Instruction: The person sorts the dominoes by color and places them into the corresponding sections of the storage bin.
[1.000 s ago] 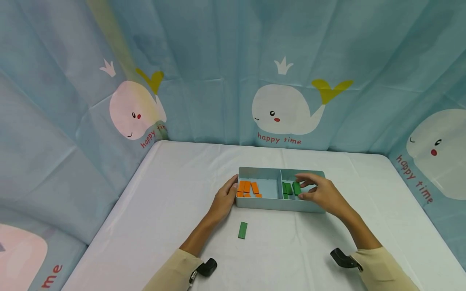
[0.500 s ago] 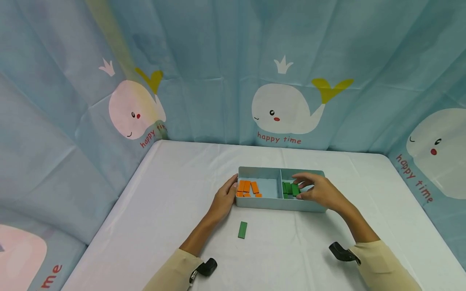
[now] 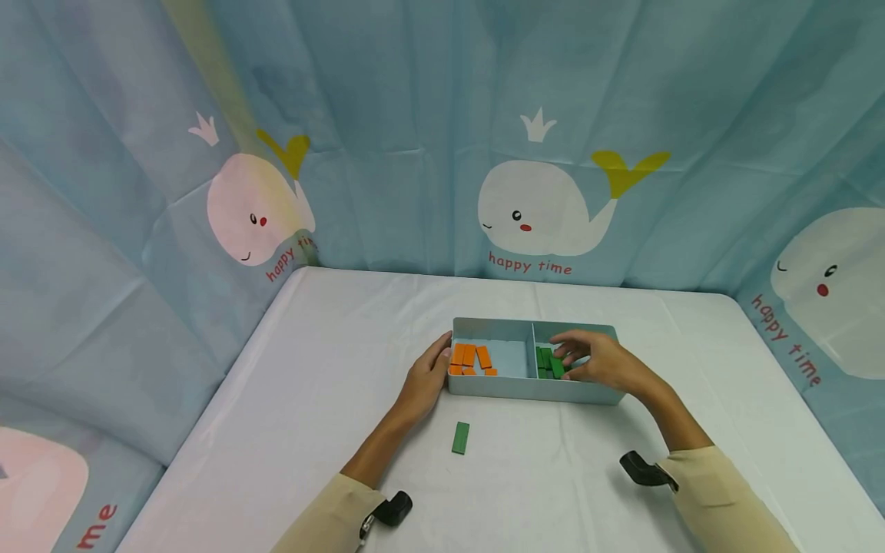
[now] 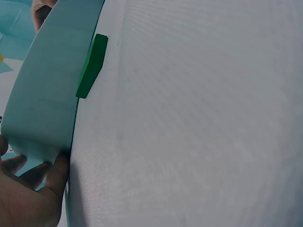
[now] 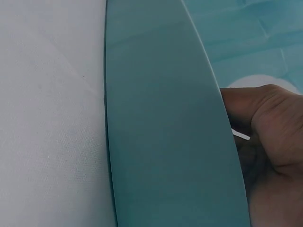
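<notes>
A light blue-green box (image 3: 532,389) with two compartments stands on the table. My left hand (image 3: 423,382) rests against its left end; in the left wrist view the fingers (image 4: 56,177) touch the outside of that end wall. My right hand (image 3: 603,362) reaches into the right compartment, thumb and fingers around a green block (image 3: 557,367) by several other green blocks (image 3: 543,355) near the divider. In the right wrist view the box's front wall (image 5: 165,118) hides the right hand's fingertips. Several orange blocks (image 3: 469,355) lie in the left compartment.
One loose green block (image 3: 460,438) lies on the white-covered table (image 3: 325,361) in front of the box. A blue curtain (image 3: 401,200) with whale prints surrounds the table at the back and sides.
My right hand has shifted slightly left inside the right compartment, taking the green block toward the others near the divider. My left hand and the loose block have stayed put.
</notes>
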`<state>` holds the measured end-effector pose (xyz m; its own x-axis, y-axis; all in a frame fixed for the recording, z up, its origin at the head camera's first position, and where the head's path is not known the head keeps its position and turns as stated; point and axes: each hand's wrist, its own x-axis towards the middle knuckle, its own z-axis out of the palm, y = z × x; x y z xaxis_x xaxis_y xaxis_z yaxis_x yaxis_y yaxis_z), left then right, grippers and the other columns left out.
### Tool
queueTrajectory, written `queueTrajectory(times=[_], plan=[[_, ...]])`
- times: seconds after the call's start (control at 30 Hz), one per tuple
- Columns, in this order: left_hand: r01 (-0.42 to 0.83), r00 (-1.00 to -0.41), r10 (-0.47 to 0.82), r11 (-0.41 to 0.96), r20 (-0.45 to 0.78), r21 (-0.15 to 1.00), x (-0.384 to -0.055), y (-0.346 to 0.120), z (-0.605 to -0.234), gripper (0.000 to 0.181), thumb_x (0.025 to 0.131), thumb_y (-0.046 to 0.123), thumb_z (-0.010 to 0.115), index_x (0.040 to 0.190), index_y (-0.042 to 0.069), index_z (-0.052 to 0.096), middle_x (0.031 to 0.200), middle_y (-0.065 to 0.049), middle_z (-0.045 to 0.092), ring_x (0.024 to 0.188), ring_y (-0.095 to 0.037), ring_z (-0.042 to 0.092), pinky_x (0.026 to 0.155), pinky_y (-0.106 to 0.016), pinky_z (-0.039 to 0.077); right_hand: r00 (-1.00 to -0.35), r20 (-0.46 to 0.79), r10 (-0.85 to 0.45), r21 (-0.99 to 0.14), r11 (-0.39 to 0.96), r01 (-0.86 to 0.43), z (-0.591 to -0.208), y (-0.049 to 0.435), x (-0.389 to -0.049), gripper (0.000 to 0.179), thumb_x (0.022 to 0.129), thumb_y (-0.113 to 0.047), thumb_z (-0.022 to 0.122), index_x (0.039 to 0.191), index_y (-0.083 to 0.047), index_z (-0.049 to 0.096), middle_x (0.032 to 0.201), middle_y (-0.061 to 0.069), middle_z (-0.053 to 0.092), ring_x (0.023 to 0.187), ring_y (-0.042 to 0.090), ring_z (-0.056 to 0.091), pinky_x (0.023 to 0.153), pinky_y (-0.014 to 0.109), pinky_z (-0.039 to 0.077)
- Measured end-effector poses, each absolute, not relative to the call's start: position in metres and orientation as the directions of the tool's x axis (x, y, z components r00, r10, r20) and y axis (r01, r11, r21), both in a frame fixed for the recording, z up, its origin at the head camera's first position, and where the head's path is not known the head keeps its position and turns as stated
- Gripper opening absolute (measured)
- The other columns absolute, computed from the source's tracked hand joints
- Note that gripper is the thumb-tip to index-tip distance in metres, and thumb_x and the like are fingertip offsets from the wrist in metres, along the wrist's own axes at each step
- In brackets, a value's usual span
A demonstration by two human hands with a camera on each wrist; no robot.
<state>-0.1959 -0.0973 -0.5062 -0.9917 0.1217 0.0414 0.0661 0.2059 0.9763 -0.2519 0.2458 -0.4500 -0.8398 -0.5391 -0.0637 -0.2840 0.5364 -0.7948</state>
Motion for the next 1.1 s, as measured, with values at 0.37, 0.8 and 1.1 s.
queueTrajectory(times=[0.37,0.8,1.1], plan=[[0.063,-0.993,0.115,0.224,0.038,0.972,-0.195,-0.097,-0.506,0.057,0.117,0.038,0.04,0.168,0.013,0.033,0.171,-0.004,0.036,0.161,-0.026,0.028,0.132,-0.051,0.022,-0.823,-0.129,-0.553,-0.838,0.505,-0.208,-0.452,0.247,-0.256,0.064,0.089,0.003,0.081,0.148,0.007,0.055,0.128,0.027,0.068,0.111,0.037,0.068,0.083,0.028,0.063],[0.053,-0.993,0.114,0.213,0.029,0.976,-0.196,-0.098,-0.507,0.055,0.117,0.034,0.041,0.167,0.013,0.034,0.172,-0.005,0.036,0.161,-0.028,0.028,0.132,-0.053,0.022,-0.869,-0.066,-0.49,-0.818,0.525,-0.234,-0.449,0.249,-0.246,0.064,0.09,-0.005,0.083,0.148,0.002,0.057,0.127,0.022,0.07,0.112,0.033,0.069,0.084,0.028,0.061],[0.048,-0.992,0.122,0.218,0.021,0.975,-0.195,-0.098,-0.506,0.056,0.117,0.036,0.04,0.168,0.013,0.032,0.172,-0.002,0.035,0.161,-0.025,0.027,0.132,-0.051,0.023,-0.899,0.008,-0.439,-0.821,0.511,-0.256,-0.45,0.25,-0.235,0.06,0.091,-0.01,0.084,0.146,-0.002,0.061,0.124,0.017,0.072,0.109,0.03,0.071,0.083,0.028,0.061]])
